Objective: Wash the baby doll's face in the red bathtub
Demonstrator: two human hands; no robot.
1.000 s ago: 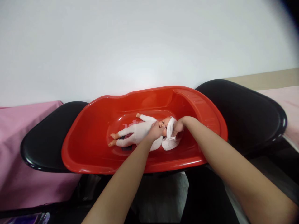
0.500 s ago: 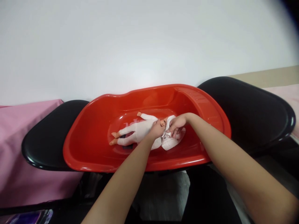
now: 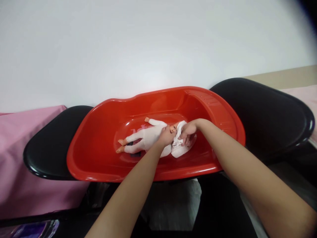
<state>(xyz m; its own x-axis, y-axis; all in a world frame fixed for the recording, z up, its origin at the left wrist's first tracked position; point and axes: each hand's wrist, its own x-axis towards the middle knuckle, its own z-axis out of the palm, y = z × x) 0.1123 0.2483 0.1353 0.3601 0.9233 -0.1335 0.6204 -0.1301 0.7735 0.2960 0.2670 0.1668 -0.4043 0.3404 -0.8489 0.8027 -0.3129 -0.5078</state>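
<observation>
A baby doll (image 3: 153, 135) in a white outfit lies on its back in a red baby bathtub (image 3: 99, 172), feet to the left, head to the right. My left hand (image 3: 167, 135) is closed at the doll's chin and neck, covering part of its face. Around the doll's head is a white cloth (image 3: 180, 150), bunched on the tub floor. My right hand (image 3: 188, 132) has its fingers curled on this cloth beside the head; its fingertips are partly hidden in the folds.
Black chair seats flank the tub, a left seat (image 3: 52, 145) and a right seat (image 3: 262, 112). A white wall (image 3: 148, 46) rises behind. Pink cloth (image 3: 15, 158) drapes at the far left. Under the doll's legs lies a dark patch (image 3: 132, 154) I cannot make out.
My right hand's fingers have shifted slightly on the white cloth, which looks a little rearranged. My left hand stays at the doll's chin. The view has tilted slightly.
</observation>
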